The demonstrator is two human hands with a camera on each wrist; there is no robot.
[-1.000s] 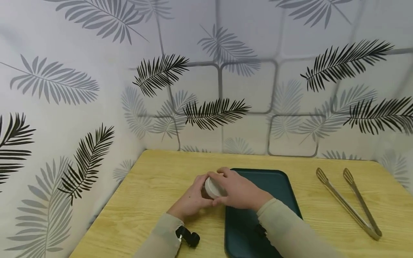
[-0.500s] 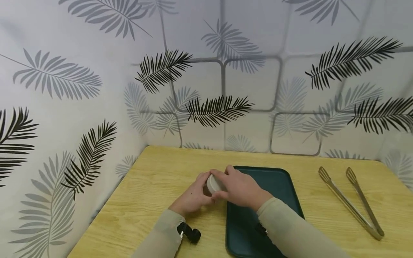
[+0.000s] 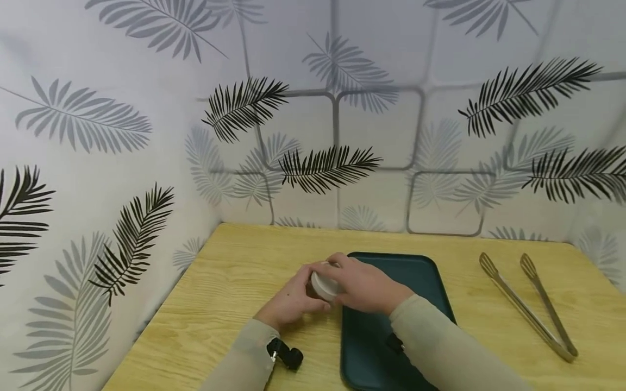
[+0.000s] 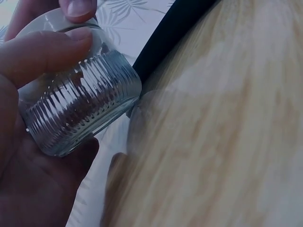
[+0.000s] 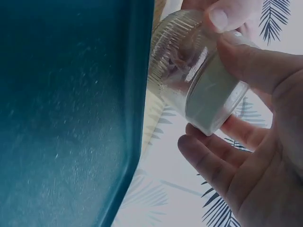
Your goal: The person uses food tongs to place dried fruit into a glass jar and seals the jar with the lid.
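Both hands are on a small ribbed glass jar [image 4: 87, 97] with a pale lid [image 3: 325, 287], tilted over the wood-grain table just left of the dark green tray [image 3: 364, 353]. My left hand [image 3: 292, 300] grips the glass body, its palm and fingers partly under the jar in the left wrist view. On the lid, my right hand [image 3: 368, 286] has its thumb at one side and curled fingers at the other, as the right wrist view shows. The two thumbs come close together by the lid's edge. In the head view the fingers cover most of the glass.
Metal tongs [image 3: 530, 309] lie spread on the right part of the table [image 3: 235, 271]. My right forearm passes over the tray. A wall with leaf-patterned covering [image 3: 371, 206] rises behind the table and along its left side. Black camera mounts [image 3: 286, 354] sit on the wrists.
The jar stays in both hands at nearly the same place. My right thumb and fingers have shifted slightly around the lid, and the head view has moved a little.
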